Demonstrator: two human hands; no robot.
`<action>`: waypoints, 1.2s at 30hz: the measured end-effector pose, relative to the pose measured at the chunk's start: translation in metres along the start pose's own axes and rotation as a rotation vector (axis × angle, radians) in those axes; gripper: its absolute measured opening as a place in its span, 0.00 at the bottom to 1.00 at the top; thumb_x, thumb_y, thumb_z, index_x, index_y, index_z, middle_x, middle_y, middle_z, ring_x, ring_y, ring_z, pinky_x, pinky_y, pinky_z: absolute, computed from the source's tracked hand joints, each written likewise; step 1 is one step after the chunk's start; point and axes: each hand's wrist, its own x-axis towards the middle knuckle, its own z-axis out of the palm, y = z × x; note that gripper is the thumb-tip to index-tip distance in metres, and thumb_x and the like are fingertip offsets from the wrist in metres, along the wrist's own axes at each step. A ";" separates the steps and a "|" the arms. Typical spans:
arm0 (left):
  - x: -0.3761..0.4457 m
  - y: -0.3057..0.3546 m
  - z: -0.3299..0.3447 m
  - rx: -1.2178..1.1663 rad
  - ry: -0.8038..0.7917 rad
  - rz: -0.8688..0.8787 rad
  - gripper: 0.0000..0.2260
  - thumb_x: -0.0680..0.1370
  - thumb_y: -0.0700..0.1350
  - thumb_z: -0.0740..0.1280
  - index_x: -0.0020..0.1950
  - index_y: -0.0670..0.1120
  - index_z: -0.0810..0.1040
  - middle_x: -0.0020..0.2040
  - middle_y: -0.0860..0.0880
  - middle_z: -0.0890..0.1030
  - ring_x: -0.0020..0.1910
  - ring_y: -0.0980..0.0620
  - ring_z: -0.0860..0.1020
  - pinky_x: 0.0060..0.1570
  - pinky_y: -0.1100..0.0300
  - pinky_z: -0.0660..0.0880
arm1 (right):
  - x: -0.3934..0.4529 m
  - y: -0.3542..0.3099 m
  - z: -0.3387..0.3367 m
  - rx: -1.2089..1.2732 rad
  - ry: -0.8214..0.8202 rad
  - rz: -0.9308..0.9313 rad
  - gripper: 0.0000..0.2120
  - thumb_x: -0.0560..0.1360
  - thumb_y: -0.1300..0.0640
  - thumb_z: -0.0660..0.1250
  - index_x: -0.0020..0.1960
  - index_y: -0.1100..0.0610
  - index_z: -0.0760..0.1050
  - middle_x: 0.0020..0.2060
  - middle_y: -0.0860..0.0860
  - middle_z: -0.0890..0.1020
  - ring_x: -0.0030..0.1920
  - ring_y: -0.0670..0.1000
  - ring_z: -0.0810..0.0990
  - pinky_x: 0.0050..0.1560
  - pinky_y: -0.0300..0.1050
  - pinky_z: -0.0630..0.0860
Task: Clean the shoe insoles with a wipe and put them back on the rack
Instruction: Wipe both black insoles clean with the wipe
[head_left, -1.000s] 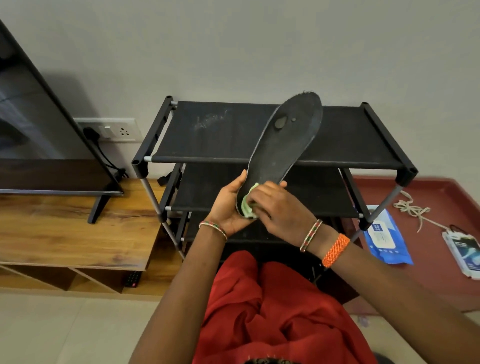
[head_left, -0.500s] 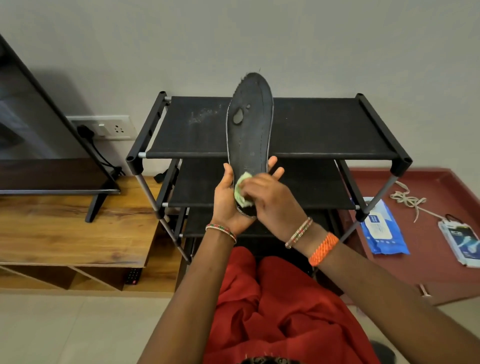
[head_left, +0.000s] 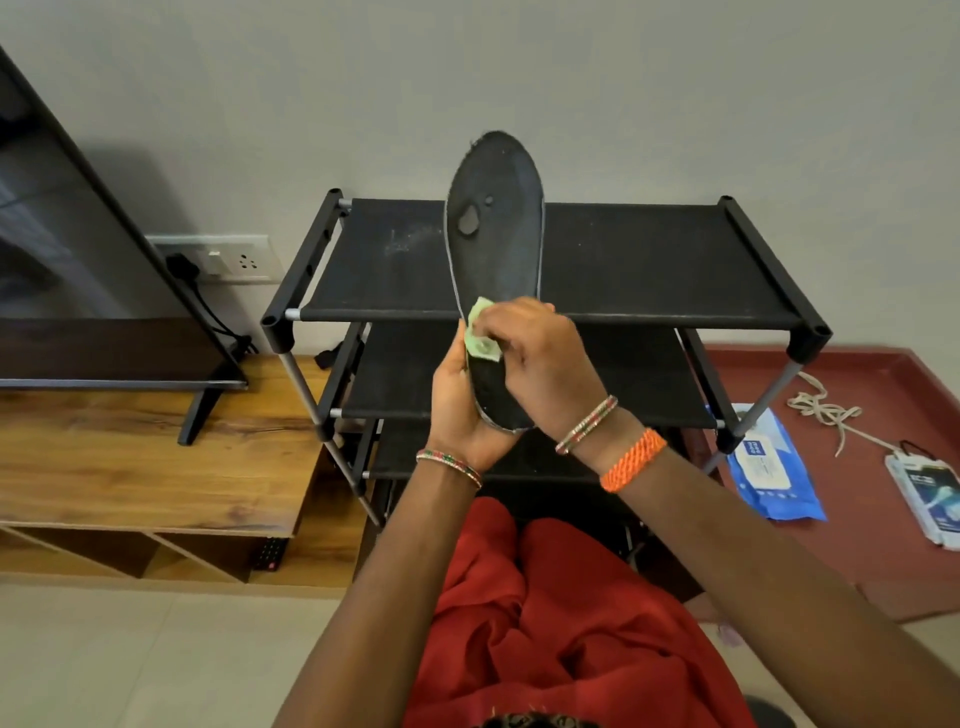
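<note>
head view | left hand (head_left: 457, 400) grips heel of dark oval foam insole (head_left: 496, 244), upright before black fabric-shelved metal rack (head_left: 649, 260) | right hand (head_left: 545, 358) presses pale green wipe (head_left: 480, 338) against insole's lower part

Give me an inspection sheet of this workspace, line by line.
Surface: black three-tier rack, top shelf dusty, nothing on it.
Job's things: black insole held upright before the rack, worn spot near its toe; green wipe pressed on its lower part.
Clutter: blue wipes pack and a small packet on the red floor.
Grippers: left hand grips the insole's heel; right hand presses the wipe.
Cables: black cord plugged into the wall socket; white string on the floor.
Surroundings: television on a wooden cabinet, remote beneath.
</note>
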 end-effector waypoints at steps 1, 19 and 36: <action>-0.001 0.002 -0.001 0.008 0.004 0.000 0.26 0.81 0.58 0.52 0.67 0.40 0.73 0.64 0.43 0.75 0.67 0.47 0.70 0.73 0.51 0.57 | 0.003 0.000 -0.001 0.004 0.007 -0.003 0.09 0.70 0.70 0.61 0.41 0.62 0.78 0.39 0.55 0.81 0.43 0.54 0.79 0.46 0.46 0.74; -0.001 0.024 -0.008 0.058 0.199 0.024 0.27 0.78 0.58 0.52 0.66 0.39 0.71 0.54 0.42 0.78 0.54 0.44 0.77 0.65 0.50 0.69 | -0.026 -0.009 -0.007 0.055 -0.296 -0.088 0.05 0.70 0.62 0.63 0.42 0.61 0.78 0.45 0.55 0.81 0.50 0.52 0.78 0.61 0.44 0.71; -0.001 0.013 0.000 0.199 0.127 -0.047 0.38 0.72 0.72 0.53 0.59 0.42 0.80 0.60 0.39 0.77 0.57 0.43 0.77 0.55 0.46 0.76 | 0.015 0.003 -0.030 0.125 -0.254 0.280 0.05 0.74 0.62 0.65 0.44 0.56 0.68 0.36 0.47 0.74 0.34 0.45 0.72 0.34 0.38 0.71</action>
